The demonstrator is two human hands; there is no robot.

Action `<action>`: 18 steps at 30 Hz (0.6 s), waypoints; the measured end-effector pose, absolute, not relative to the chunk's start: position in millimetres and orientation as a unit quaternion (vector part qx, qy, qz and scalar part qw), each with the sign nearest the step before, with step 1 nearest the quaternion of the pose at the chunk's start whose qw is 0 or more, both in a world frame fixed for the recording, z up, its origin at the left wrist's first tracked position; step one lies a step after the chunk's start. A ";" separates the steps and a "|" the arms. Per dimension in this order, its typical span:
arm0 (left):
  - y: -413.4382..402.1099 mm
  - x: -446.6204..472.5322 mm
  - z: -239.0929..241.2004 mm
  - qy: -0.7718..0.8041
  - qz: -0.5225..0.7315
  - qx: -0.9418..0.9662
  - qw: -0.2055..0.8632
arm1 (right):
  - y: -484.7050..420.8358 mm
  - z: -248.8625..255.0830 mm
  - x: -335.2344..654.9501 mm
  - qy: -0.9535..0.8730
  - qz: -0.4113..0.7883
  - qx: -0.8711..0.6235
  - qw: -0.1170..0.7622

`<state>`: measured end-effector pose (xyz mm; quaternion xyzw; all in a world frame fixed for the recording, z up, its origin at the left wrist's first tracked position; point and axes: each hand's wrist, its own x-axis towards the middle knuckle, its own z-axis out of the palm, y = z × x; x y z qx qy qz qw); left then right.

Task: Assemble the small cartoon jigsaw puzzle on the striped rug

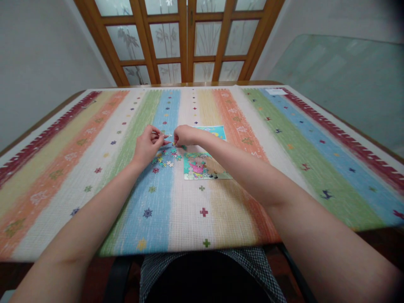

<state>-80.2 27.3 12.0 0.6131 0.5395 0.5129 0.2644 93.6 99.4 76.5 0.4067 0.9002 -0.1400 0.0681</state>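
My left hand [147,145] hovers over a small scatter of loose jigsaw pieces [166,159] on the striped cloth, its fingers pinched around a small piece. My right hand [184,135] is curled just to its right, fingertips pinched down at the pieces, almost touching the left hand's fingers. What it holds is too small to name. A partly built puzzle [203,166] lies right of the pieces, under my right forearm. A blue and yellow puzzle picture [217,131] lies just behind it.
The table is covered by a cloth [284,147] with coloured stripes and small cross marks. A white label [275,91] sits at the far right corner. Wooden glazed doors [186,38] stand behind the table. A glass pane [341,63] leans at the right wall.
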 end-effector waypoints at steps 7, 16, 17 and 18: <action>29.5 -83.7 7.2 0.530 0.506 0.620 0.281 | 100.2 74.2 92.8 0.904 -0.138 0.401 0.049; 34.9 -86.1 4.3 0.512 0.542 0.595 0.301 | 103.7 79.9 95.9 0.892 -0.172 0.416 0.043; 35.0 -85.7 4.1 0.508 0.540 0.599 0.301 | 104.1 79.9 96.2 0.891 -0.179 0.416 0.038; 35.0 -85.2 3.8 0.506 0.537 0.603 0.305 | 104.4 79.7 96.4 0.890 -0.187 0.415 0.033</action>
